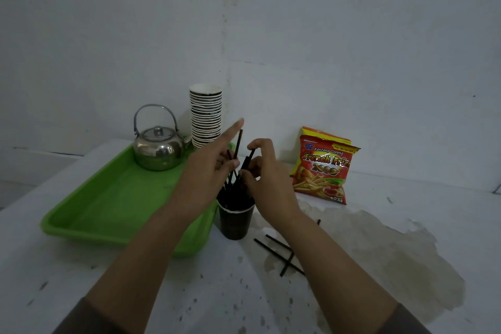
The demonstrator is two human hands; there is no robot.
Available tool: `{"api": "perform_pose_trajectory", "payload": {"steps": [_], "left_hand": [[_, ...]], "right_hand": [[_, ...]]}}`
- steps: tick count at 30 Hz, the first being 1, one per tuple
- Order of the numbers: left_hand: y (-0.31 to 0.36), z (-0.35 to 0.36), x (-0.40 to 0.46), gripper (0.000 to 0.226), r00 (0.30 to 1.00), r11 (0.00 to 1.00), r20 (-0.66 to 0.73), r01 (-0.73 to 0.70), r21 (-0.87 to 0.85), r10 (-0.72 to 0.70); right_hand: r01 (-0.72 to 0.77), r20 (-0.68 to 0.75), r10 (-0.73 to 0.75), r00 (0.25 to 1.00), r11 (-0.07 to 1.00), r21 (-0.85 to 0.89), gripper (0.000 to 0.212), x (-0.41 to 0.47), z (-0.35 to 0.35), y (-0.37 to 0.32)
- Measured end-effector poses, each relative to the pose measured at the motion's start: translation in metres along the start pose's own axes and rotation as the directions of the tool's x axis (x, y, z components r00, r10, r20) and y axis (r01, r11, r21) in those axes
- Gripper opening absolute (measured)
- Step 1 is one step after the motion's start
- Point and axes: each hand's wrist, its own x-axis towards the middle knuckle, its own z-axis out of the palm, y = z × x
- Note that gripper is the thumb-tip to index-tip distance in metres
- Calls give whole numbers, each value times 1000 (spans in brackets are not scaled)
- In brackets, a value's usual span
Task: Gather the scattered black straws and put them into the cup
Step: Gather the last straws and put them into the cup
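A person's two bare hands meet over a dark paper cup (235, 221) on a stained white table (379, 238), w/ black straws partly gathered. Left hand (207, 173) is spread wide, index finger pointing up toward the wall; its thumb and curled fingers sit against the straws in the cup (238, 144), but whether they actually grip is hard to tell. Right hand (267, 179) is narrowed to a pinch, fingertips closed on the upper end of one black straw (248, 160) that slants down into the cup. Cup stands just beside the near-right corner of a green tray (113, 198); approx. three loose straws (282, 255) lie crossed on the table to its right, partly under the right forearm, and a short end shows beyond the wrist. On the tray: a steel kettle (158, 148) and a stack of paper cups (206, 116). Snack packets (324, 168) lean on the wall. Cup's inside is too dark to count straws; sleeves are cut off at the frame's bottom.
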Motion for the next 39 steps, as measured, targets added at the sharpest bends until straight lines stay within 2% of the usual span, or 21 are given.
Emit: {"api": "perform_pose_trajectory", "payload": {"steps": [4,9,12,15,18,21,23,24,27,29,31,33,36,39], "left_hand": [[-1,1,-5,60,995,1000,99,-4,25,1],[-2,1,-8,49,989,998,145,27,58,-35],[-5,1,-10,32,990,992,142,-10,124,-8],[-10,2,-12,14,988,984,147,-64,166,40],[-15,3,-19,18,989,978,139,-85,193,59],[-24,4,-23,29,985,967,169,-69,243,28],[-29,3,-26,35,980,962,195,-23,272,-31],[-29,2,-27,38,980,973,197,-13,232,-34],[-16,-2,-33,42,998,999,60,-18,51,15],[-5,-2,-39,38,994,993,-73,-80,89,87],[6,3,-49,32,971,964,-115,-184,194,209],[17,17,-62,29,947,930,-81,-285,233,311],[31,49,-80,27,923,912,73,-384,141,378],[23,84,-96,27,888,908,277,-406,100,366]], "right_hand": [[6,0,-6,1000,1000,-24,40,-1,-4,0],[6,-2,-6,1000,998,-70,33,-8,-5,3],[49,-30,-55,998,986,-162,25,-11,-3,8],[90,-24,-99,995,963,-252,26,-13,-1,12],[96,-27,-105,994,966,-240,26,-15,-2,14],[34,-116,-44,992,996,-85,22,-16,-5,11],[-69,-167,91,982,989,128,21,-17,-13,5],[-118,-176,160,971,966,230,21,-18,-18,4],[-183,-209,289,934,892,414,21,-27,-36,6],[-220,-239,346,907,874,433,21,-40,-47,15],[-279,-261,386,885,887,368,20,-57,-55,30],[-351,-283,412,866,904,242,20,-74,-60,48],[-431,-309,422,852,901,45,20,-96,-62,73],[-407,-275,350,896,894,-186,21,-113,-58,94]]}}
